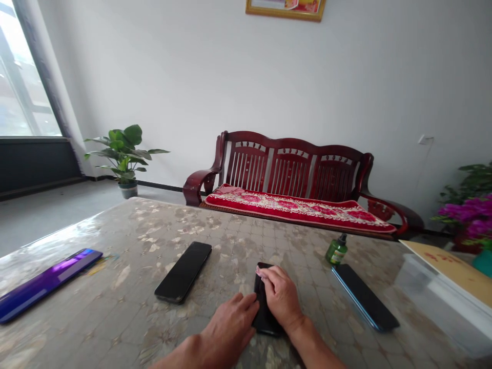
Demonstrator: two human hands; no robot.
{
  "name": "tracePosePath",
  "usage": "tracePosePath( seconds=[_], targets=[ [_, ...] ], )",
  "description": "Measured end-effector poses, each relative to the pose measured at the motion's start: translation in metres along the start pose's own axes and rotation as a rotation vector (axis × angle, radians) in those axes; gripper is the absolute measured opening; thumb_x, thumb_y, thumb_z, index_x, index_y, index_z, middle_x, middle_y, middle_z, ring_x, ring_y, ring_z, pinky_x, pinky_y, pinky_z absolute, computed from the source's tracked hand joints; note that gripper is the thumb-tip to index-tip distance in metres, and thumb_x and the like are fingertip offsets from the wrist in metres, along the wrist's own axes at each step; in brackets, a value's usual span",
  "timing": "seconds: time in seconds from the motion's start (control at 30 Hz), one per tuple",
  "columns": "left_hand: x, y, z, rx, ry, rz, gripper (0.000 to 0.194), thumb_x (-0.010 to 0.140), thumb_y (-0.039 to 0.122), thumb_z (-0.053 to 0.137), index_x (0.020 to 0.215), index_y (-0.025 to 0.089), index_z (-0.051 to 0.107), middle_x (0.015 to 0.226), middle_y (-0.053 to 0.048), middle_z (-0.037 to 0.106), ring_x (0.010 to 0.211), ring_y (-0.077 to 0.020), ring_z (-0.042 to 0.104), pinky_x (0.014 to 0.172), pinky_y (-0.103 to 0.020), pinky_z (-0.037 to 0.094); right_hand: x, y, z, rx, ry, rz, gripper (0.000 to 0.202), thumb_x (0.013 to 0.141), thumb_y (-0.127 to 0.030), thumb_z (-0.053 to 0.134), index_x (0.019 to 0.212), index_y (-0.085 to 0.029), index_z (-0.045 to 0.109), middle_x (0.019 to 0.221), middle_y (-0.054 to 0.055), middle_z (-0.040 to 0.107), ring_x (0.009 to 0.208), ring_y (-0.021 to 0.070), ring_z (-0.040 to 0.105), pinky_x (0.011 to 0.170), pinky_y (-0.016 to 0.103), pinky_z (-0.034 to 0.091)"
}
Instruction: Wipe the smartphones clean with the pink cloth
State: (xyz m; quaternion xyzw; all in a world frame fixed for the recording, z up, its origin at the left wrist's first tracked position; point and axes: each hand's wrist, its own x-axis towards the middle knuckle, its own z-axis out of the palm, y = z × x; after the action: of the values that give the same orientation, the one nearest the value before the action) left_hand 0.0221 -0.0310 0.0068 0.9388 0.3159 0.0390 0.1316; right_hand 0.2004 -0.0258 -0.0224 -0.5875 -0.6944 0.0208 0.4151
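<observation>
A black smartphone (265,320) lies flat on the patterned table covering (134,287), between my two hands. With curled fingers my left hand (233,322) grips the phone's left edge, steadying it against the table. Over the upper part of its screen, my right hand (282,296) is closed on a small pinkish cloth (261,271), pressed to the glass. Most of the cloth is hidden under the fingers, and my right hand covers much of the phone's right side.
Left of my hands lie another black smartphone (184,271) and a purple-blue phone (49,282). On the right are a green spray bottle (336,251), a dark phone with a blue edge (365,297) and a clear plastic box (430,297). A wooden bench (292,159) stands beyond the table.
</observation>
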Motion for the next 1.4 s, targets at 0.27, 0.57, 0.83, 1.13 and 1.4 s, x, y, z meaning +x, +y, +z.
tracePosePath(
  seconds=[0.27,0.57,0.83,1.13,1.4],
  targets=[
    [0.013,0.001,-0.018,0.212,-0.062,0.155,0.037,0.079,0.012,0.060,0.115,0.016,0.057,0.112,-0.012,0.062,0.098,-0.0276,0.062,0.084,-0.041,0.054,0.000,0.004,0.001,0.128,0.060,-0.026,0.030,0.096,-0.022,0.042,0.101,-0.021,0.071,0.097,0.007,0.071,0.093,0.0169,0.066,0.087,0.029,0.051],
    [0.062,-0.014,-0.015,0.414,-0.025,0.267,0.053,0.075,0.008,0.066,0.126,0.014,0.054,0.127,-0.018,0.055,0.106,-0.0302,0.060,0.079,-0.039,0.054,0.004,0.012,-0.001,0.208,0.158,0.062,0.029,0.096,-0.031,0.046,0.101,-0.022,0.073,0.096,0.008,0.072,0.090,0.0196,0.067,0.084,0.031,0.054],
    [0.076,-0.020,-0.025,0.440,-0.013,0.346,0.061,0.079,0.012,0.067,0.133,0.029,0.045,0.131,-0.012,0.053,0.104,-0.0291,0.061,0.076,-0.038,0.054,0.007,0.031,0.003,0.442,0.287,0.344,0.037,0.086,-0.043,0.056,0.103,-0.016,0.074,0.093,0.009,0.074,0.080,0.0216,0.068,0.074,0.031,0.055],
    [0.077,-0.012,-0.033,0.455,-0.098,0.164,0.072,0.069,0.017,0.075,0.133,0.021,0.044,0.121,-0.016,0.057,0.096,-0.0307,0.064,0.078,-0.041,0.052,0.008,0.028,0.001,0.461,0.323,0.368,0.036,0.082,-0.041,0.057,0.101,-0.016,0.075,0.096,0.009,0.075,0.085,0.0238,0.068,0.077,0.032,0.054],
    [0.071,-0.019,-0.049,0.461,-0.181,-0.057,0.075,0.047,0.037,0.092,0.111,0.011,0.062,0.114,-0.020,0.061,0.105,-0.0367,0.059,0.089,-0.046,0.047,0.009,0.030,0.004,0.465,0.337,0.382,0.037,0.080,-0.043,0.059,0.097,-0.015,0.076,0.088,0.008,0.076,0.078,0.0228,0.069,0.072,0.030,0.055]
  ],
)
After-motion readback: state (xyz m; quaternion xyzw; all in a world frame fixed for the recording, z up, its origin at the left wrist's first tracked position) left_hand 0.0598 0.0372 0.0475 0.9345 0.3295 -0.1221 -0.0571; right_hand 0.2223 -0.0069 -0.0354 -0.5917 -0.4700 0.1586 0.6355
